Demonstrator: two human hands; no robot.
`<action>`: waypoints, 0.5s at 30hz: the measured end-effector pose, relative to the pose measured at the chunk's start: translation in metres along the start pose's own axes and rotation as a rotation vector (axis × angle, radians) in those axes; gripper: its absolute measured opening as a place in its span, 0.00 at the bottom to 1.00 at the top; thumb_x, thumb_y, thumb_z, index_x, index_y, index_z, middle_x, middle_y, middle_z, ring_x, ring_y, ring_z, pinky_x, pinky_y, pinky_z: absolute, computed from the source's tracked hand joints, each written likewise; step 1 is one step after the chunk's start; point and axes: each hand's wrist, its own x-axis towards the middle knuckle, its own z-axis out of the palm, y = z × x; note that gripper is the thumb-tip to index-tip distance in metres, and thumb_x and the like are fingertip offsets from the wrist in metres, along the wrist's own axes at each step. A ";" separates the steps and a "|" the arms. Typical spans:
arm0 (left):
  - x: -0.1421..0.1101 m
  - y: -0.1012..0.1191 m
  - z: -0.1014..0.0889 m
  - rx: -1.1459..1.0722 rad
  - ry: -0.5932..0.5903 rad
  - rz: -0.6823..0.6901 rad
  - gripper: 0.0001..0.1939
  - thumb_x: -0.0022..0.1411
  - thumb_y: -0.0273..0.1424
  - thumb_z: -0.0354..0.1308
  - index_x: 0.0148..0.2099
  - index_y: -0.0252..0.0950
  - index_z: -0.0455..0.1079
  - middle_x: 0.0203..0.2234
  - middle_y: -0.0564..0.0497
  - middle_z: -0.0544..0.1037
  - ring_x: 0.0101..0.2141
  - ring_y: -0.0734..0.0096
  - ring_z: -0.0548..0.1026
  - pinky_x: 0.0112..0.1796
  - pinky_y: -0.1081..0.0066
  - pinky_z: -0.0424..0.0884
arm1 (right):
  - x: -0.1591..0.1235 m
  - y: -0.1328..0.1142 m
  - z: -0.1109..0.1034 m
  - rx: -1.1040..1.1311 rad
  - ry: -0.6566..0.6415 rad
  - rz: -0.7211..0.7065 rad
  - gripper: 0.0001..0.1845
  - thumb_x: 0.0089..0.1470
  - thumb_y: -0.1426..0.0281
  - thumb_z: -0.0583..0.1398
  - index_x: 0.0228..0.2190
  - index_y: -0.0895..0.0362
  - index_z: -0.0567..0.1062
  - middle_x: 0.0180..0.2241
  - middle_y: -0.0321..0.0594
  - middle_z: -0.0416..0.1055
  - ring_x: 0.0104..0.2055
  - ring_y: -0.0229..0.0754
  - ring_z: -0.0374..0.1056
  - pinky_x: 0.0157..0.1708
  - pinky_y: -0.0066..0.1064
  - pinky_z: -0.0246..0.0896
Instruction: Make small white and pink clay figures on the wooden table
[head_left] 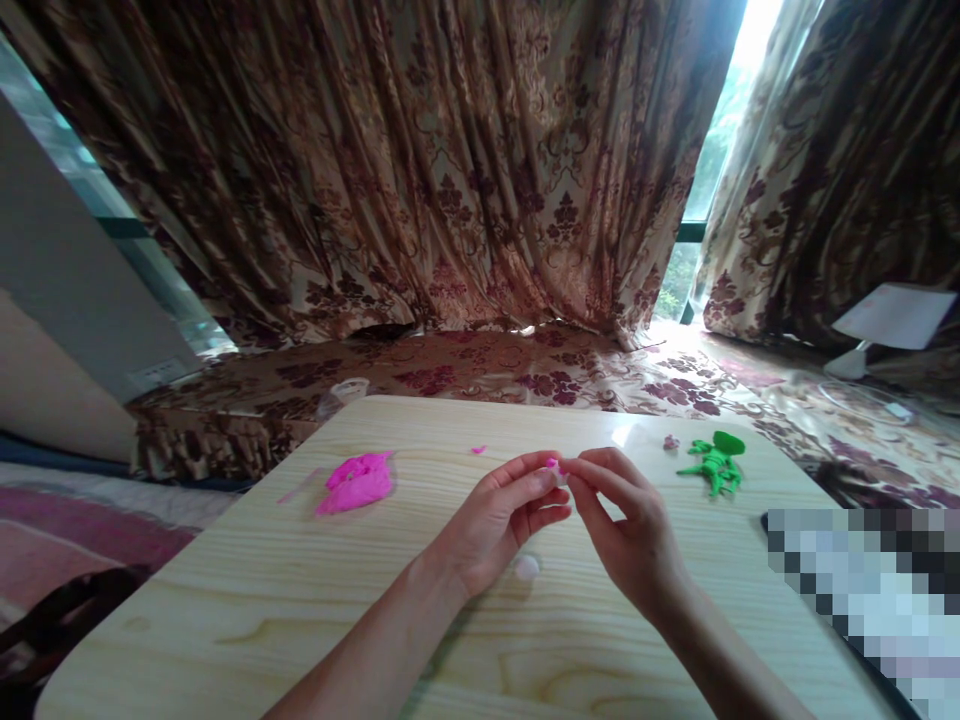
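Between the fingertips of my left hand (491, 525) is a small pink-and-white piece of modelling clay (556, 468). My right hand (634, 525) meets it from the other side, thumb and forefinger pinched at its edge. Both hands are closed over the table, and the fingers partly cover the piece. Below them, a small white round piece (527, 567) rests on the tabletop. Farther left is a large flattened lump of bright pink clay (356, 485). A tiny pink scrap (479, 450) lies beyond my left hand.
On the light wooden table (255, 600), a green clay figure with several limbs (716, 468) lies at the right, near a small mauve lump (671, 442). A dark-edged, pixelated object (862, 600) occupies the right edge. Behind stand patterned curtains (450, 180) and a white lamp (892, 315).
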 end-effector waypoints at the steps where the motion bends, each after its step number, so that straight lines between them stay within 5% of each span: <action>1: 0.000 0.000 0.000 -0.003 -0.003 -0.001 0.13 0.54 0.26 0.59 0.44 0.32 0.70 0.37 0.45 0.76 0.35 0.72 0.75 0.39 0.73 0.71 | 0.000 -0.001 0.000 -0.001 0.000 -0.010 0.15 0.55 0.75 0.53 0.42 0.50 0.73 0.34 0.41 0.67 0.36 0.40 0.65 0.34 0.32 0.64; 15: 0.000 0.002 0.000 -0.012 0.004 -0.016 0.13 0.55 0.27 0.58 0.44 0.32 0.70 0.37 0.44 0.76 0.34 0.71 0.75 0.39 0.71 0.72 | -0.002 0.002 -0.002 -0.060 -0.022 -0.052 0.21 0.54 0.77 0.52 0.48 0.49 0.69 0.36 0.42 0.67 0.37 0.41 0.65 0.35 0.33 0.64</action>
